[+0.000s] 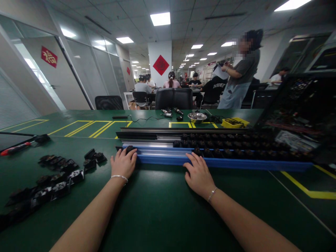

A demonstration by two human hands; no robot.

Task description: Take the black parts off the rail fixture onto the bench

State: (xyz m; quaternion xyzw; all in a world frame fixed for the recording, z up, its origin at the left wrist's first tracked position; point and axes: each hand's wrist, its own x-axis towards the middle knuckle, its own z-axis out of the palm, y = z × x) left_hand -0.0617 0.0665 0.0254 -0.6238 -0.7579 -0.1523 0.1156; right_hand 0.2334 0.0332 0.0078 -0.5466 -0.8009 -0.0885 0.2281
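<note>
A long blue rail lies across the table in front of me, its channel facing up. At its left end my left hand has its fingers curled over a small black part in the channel. Farther along, my right hand lays its slightly spread fingertips on the rail's near edge and channel, beside the first of a row of black parts. Between my hands the channel shows bare. Behind the blue rail, darker rails run parallel, their right portions filled with similar parts.
Loose black parts lie in rows at the left, near a red-handled tool. Across the table are a metal bowl, a yellow tray and cylindrical tools. A dark rack stands right. Several people are beyond.
</note>
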